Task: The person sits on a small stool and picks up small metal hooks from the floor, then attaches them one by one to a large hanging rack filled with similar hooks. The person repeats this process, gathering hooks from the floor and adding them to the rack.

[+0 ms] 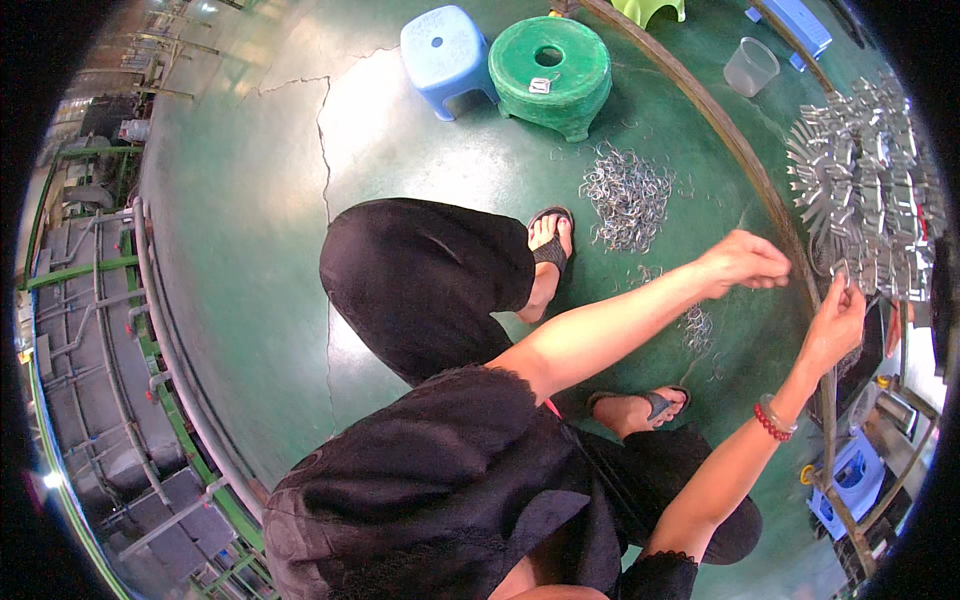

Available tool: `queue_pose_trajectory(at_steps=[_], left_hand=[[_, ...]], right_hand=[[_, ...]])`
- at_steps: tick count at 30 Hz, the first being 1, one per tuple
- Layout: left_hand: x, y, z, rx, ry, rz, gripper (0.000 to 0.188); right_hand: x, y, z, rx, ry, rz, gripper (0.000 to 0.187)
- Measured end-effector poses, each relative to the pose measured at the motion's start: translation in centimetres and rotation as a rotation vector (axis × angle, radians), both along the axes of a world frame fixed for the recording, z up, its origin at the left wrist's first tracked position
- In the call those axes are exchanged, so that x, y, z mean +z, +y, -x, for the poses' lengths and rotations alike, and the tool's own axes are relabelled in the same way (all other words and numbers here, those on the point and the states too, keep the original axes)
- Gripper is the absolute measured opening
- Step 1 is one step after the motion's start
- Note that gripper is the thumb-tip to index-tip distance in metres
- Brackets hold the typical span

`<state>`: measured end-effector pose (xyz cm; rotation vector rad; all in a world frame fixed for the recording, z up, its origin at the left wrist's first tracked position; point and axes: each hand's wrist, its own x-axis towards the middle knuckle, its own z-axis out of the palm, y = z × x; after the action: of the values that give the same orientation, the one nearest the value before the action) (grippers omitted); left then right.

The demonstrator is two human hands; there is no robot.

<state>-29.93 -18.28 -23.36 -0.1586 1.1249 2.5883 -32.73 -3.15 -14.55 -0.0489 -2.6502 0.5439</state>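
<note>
My left hand (pixel 745 264) is closed, fingertips pressed together, just left of a long brown bar (pixel 745 150). Whatever it may hold is too small to make out. Beyond the bar, my right hand (pixel 836 322) pinches a small silver metal piece (pixel 839 269) at the lower edge of a hanging mass of shiny metal parts (pixel 865 185). These parts are arranged in several rows. A red bead bracelet (pixel 774 420) circles my right wrist. On the floor left of the bar lies a heap of small curved metal hooks (pixel 628 198), with a smaller scatter of hooks (pixel 697 328) below my left forearm.
A blue stool (pixel 440 50) and a green round stool (pixel 550 70) stand at the far side. Beyond the bar are a clear plastic cup (pixel 750 68) and another blue stool (pixel 850 480). Pipes and green-framed machinery (pixel 120 370) line the left. My sandalled feet rest on the green floor.
</note>
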Motion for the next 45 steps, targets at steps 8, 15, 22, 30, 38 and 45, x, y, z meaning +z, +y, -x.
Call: queue_pose_trajectory(at_steps=[8,15,22,30,38,45], left_hand=[[-14.5,-13.9,-4.3,0.992,-0.408,0.504,0.009],[-12.1,-22.8,-0.9,1.609,-0.172,0.716,0.020],[-7.7,-25.2,1.7,1.513,0.040,0.776,0.016],[-4.4,-20.7,1.7,1.365,0.151,0.782,0.016],[1.2,-15.6,0.2,1.143,0.272,0.786,0.017],[4.6,-9.4,-1.2,0.816,0.472,0.705,0.016]], right_hand=[[-1.5,1.1,0.5,0.023,0.101,0.013,0.039],[-0.5,0.8,-1.1,-0.015,0.093,0.059,0.029],[-0.5,-0.4,-0.2,0.050,0.145,0.128,0.019],[-0.2,-0.3,0.0,0.068,0.210,0.038,0.017],[-1.0,-1.1,0.9,0.028,0.179,0.068,0.019],[-2.2,-1.2,0.7,0.062,0.226,0.126,0.019]])
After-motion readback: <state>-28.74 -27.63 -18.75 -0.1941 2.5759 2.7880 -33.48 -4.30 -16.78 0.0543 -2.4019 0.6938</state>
